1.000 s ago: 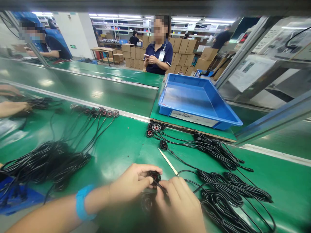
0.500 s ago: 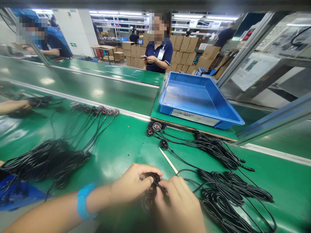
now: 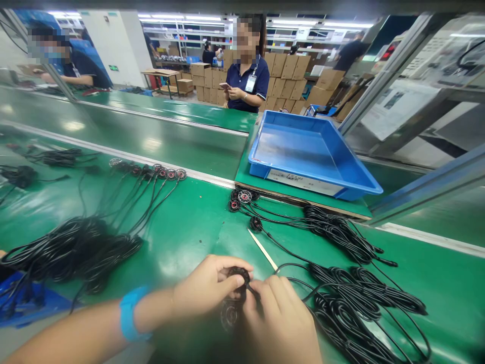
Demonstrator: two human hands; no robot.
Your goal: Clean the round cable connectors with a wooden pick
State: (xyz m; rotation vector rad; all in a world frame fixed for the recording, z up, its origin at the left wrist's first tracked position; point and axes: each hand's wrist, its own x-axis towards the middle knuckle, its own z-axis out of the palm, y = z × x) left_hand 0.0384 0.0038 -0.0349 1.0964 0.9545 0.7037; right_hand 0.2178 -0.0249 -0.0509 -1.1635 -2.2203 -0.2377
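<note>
My left hand [image 3: 204,285], with a blue band at the wrist, is closed around a small round black part [image 3: 240,274], its thumb on the face. Right beside it, my right hand [image 3: 280,313] pinches the black cable where it meets that part; the fingers hide most of the joint. Below the hands a second ringed disc [image 3: 229,316] shows faintly, too blurred to make out. A pale pointed stick [image 3: 262,250] lies just beyond my right hand. Coiled black cables [image 3: 364,298] lie to the right, and one black round end [image 3: 255,224] rests past the stick.
A blue tray [image 3: 314,189] stands on a raised board at the back right. More round ends [image 3: 244,196] lie against that board. At left are a heap of coiled cables [image 3: 76,247] and a row of discs [image 3: 171,174]. A person [image 3: 248,83] stands across the line holding a phone.
The round part has turned in my left hand, its red centre now out of sight. A co-worker's hand at the far left has left the view. The person opposite has raised the phone slightly.
</note>
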